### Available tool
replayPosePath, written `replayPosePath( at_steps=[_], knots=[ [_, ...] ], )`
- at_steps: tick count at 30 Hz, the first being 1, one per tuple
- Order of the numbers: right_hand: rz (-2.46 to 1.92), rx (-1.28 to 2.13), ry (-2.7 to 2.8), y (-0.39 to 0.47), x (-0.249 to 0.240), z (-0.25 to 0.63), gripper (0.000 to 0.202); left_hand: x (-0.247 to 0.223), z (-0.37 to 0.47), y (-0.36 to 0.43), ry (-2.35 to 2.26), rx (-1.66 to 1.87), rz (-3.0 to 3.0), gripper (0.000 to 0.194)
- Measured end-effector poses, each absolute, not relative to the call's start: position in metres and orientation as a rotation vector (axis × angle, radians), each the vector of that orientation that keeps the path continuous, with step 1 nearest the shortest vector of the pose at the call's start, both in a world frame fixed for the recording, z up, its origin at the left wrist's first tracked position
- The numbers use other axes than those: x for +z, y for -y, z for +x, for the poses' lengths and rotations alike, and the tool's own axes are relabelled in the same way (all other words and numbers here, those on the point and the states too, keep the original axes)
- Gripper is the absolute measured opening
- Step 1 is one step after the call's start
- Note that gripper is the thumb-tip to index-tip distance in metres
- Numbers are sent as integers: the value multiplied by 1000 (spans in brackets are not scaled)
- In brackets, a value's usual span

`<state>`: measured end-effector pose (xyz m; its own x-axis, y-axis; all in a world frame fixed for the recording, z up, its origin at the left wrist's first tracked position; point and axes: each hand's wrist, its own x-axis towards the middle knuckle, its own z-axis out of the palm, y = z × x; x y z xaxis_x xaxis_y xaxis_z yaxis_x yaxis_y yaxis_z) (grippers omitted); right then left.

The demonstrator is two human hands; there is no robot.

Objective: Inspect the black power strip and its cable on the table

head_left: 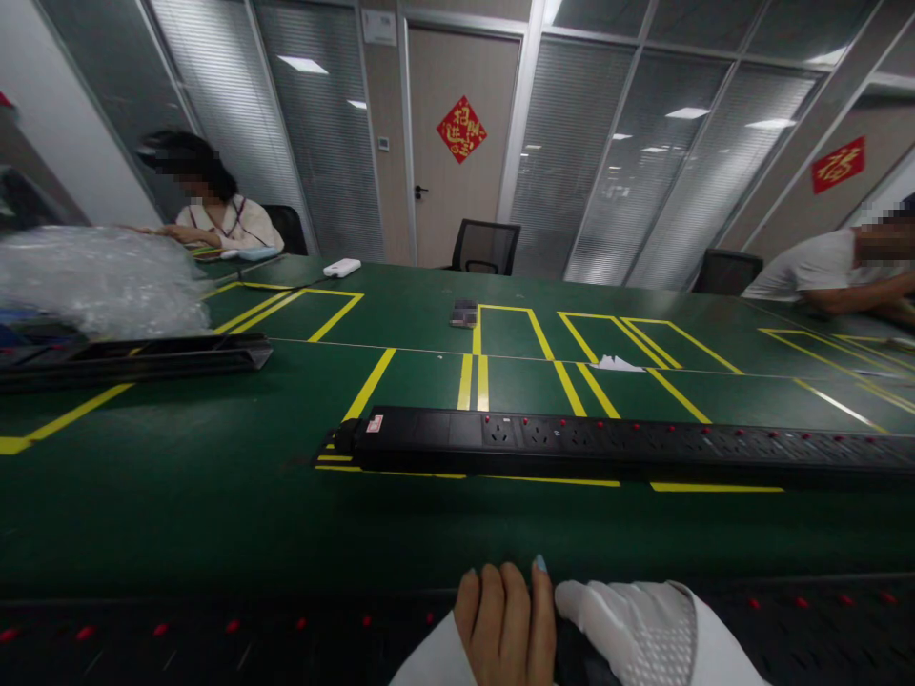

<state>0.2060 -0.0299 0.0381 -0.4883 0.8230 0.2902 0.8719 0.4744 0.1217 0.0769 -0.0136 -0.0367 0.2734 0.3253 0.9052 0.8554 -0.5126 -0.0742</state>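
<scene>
My left hand (506, 629) is bare and sits at the bottom edge, back up and fingers close together, with a white sleeve below it. It presses against the fingertips of the white glove (633, 629) on my right hand (643, 636); the thumb is hidden, so the grip itself does not show. Both hands lie over a long black power strip (214, 638) with red switches that runs along the near table edge. A second black power strip (615, 443) lies across the green table (178, 505), further away from both hands.
Yellow tape marks boxes on the table. A black tray (135, 357) and a heap of clear bubble wrap (100, 281) are at the left. Two other people sit at the far left (229, 224) and far right (829, 272). A white device (341, 268) and a small dark object (464, 313) lie further back.
</scene>
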Motion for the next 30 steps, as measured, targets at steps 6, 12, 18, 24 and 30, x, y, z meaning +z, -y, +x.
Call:
replayPosePath(
  at_steps=[6, 12, 18, 24, 30],
  knots=[
    [-1474, -367, 2525, 28, 31, 216, 10, -34, 73, 15, 1047, -1155, -2019, 22],
    [-1456, -366, 2528, 28, 29, 218, 9, -29, 68, 17, 1029, -1080, -2073, 16],
    [-1448, -411, 2520, 28, 28, 214, 8, -30, 68, 17, 1030, -1072, -2073, 16],
    [-1396, -514, 2509, 28, 28, 200, 13, -33, 69, 16, 1040, -1078, -2046, 16],
    [-1397, -510, 2500, 28, 28, 216, 4, -31, 68, 16, 1031, -1072, -2054, 15]
  ],
)
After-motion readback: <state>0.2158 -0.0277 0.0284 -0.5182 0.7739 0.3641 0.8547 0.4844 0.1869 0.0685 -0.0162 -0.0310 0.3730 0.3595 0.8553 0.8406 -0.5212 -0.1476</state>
